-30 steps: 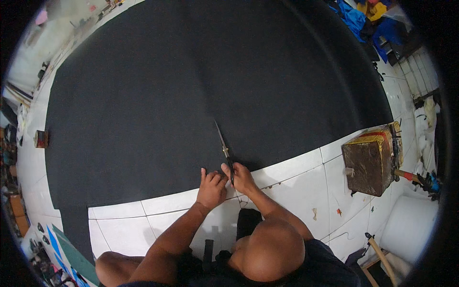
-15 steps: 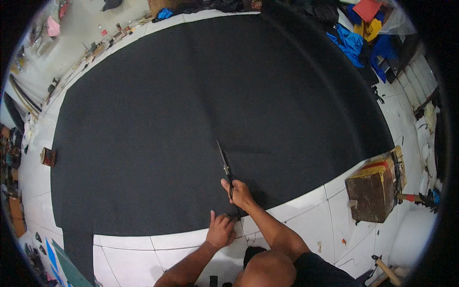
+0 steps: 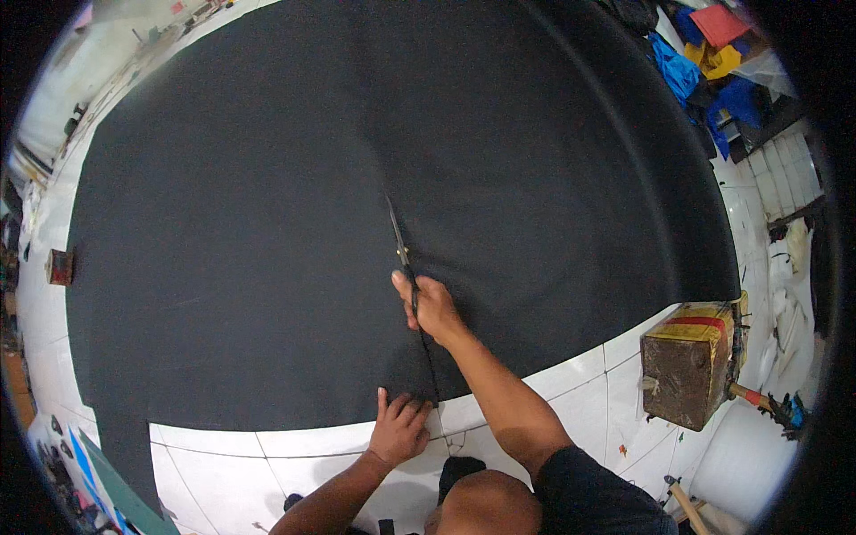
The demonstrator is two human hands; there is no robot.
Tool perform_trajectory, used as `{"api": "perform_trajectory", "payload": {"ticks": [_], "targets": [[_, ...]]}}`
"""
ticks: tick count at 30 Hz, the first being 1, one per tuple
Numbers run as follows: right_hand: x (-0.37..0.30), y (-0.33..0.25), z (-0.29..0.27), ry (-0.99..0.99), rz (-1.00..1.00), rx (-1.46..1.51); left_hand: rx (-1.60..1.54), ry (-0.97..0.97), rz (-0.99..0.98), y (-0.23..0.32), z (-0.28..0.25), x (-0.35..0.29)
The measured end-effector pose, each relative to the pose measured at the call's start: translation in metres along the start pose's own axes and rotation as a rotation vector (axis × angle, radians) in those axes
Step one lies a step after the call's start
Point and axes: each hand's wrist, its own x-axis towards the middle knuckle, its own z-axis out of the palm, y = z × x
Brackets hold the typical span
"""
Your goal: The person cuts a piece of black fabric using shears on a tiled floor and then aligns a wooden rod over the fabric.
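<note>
A huge sheet of black fabric (image 3: 267, 223) lies spread flat over the white tiled floor (image 3: 588, 401), covering most of it. The person sits at the fabric's near edge, both forearms reaching forward.

The right hand (image 3: 430, 308) is closed around the handles of a pair of scissors (image 3: 401, 250), well in from the near edge of the fabric. The blades point away from the person and slightly to the left, lying low on the cloth. Behind the hand a thin slit (image 3: 428, 361) runs back through the fabric toward the near edge — it reaches the edge just beside the other hand.

The left hand (image 3: 399, 428) lies palm down, fingers spread open, pressing on the near edge of the fabric where black cloth meets tile; it grips nothing. It sits just to the left of where the slit meets the edge.

Off the fabric's right side, on the tiles, stands a worn box-shaped block (image 3: 687, 361) with a yellow top and a red stripe. At the far right corner of the floor there is a heap of blue, yellow and red cloth (image 3: 704, 53). By the fabric's left edge sits a small reddish box (image 3: 60, 267).
</note>
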Motion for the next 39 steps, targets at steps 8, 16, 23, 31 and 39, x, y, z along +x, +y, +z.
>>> {"api": "perform_trajectory", "payload": {"ticks": [8,16,23,31,39], "targets": [[0.084,-0.035,-0.004,0.095,-0.041,-0.026,-0.042,-0.026,-0.002,0.001,0.000,0.001],[0.130,-0.065,-0.002,0.062,-0.055,-0.021,-0.053,0.014,-0.015,0.000,0.001,0.000],[0.194,-0.091,-0.002,0.048,-0.146,0.005,-0.025,-0.013,-0.020,0.002,-0.004,0.004],[0.197,-0.088,-0.011,0.028,-0.095,0.031,-0.099,0.378,-0.371,-0.062,-0.092,0.158],[0.196,-0.097,0.005,0.041,-0.005,0.055,0.397,0.430,-0.661,-0.198,-0.116,0.285]]}}
